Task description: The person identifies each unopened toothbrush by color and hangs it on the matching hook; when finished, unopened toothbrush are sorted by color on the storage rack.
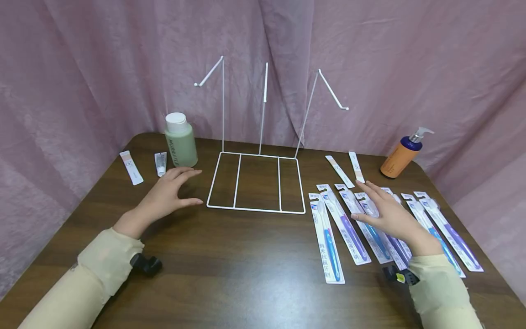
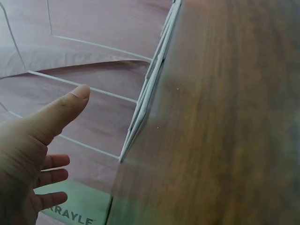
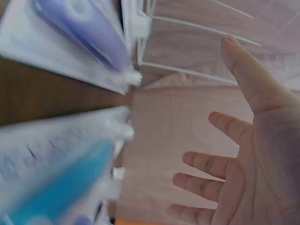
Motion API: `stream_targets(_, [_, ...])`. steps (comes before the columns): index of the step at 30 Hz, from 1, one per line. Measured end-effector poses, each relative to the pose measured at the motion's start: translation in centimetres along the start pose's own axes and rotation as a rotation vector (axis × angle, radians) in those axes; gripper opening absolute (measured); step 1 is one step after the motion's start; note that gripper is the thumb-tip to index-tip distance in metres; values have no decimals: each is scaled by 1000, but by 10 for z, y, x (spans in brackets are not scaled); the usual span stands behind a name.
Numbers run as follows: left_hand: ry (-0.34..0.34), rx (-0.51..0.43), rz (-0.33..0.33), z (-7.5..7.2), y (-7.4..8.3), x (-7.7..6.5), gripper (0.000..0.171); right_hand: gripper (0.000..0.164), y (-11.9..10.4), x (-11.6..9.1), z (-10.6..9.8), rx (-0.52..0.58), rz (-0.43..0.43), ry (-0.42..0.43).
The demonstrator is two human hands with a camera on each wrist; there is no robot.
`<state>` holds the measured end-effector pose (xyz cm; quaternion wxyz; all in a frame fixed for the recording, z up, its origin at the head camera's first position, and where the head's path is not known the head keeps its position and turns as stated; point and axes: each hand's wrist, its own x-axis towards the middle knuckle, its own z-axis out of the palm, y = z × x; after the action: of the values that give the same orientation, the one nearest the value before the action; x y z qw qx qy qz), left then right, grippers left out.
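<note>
Plastic-fronted toothbrush packs (image 1: 346, 224) lie in a fanned row on the right of the wood-grain table (image 1: 246, 256), judged light, stiff-backed and slick-faced, best taken by both long edges at handle height to avoid crushing the cover. White wire rack (image 1: 260, 155), standing toward the table's rear middle, should prove light and rigid, though its slim uprights may flex; grip low on the base frame. Left hand (image 1: 166, 194), near the green bottle (image 1: 182, 145), and right hand (image 1: 388, 212), over the packs, both show thumb and fingers spread, nothing gripped.
</note>
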<state>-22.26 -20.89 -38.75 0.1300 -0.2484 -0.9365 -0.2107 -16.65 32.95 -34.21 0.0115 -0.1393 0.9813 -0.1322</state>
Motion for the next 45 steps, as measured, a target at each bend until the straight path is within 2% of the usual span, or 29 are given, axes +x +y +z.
stream_targets(3, [0, -62, -12, 2, -1, 3, 76, 90, 5, -6, -10, 40, 14, -2])
stream_targets(9, [-50, -150, -48, 8, -6, 8, 71, 87, 27, -20, -21, 67, 33, 28])
stream_targets(15, [-64, -196, -33, 17, -13, 12, 66, 81, 52, -32, -35, 87, 53, 98])
stream_targets(18, [-62, -221, -16, 23, -14, 11, 64, 81, 66, -36, -38, 100, 103, 91])
stream_targets(24, [-72, -216, 23, 36, -13, 10, 60, 79, 92, -45, -43, 119, 198, 88])
stream_targets(31, [-69, -193, 6, 44, -10, 12, 57, 76, 121, -65, -43, 257, 322, 114])
stream_targets(35, [-85, -171, -1, 46, -9, 15, 54, 74, 138, -77, -42, 228, 338, 135])
stream_targets(41, [-75, -153, 15, 49, -10, 15, 51, 69, 159, -87, -36, 241, 308, 175])
stream_targets(45, [-73, -160, 4, 49, -12, 13, 52, 65, 168, -89, -30, 221, 306, 153])
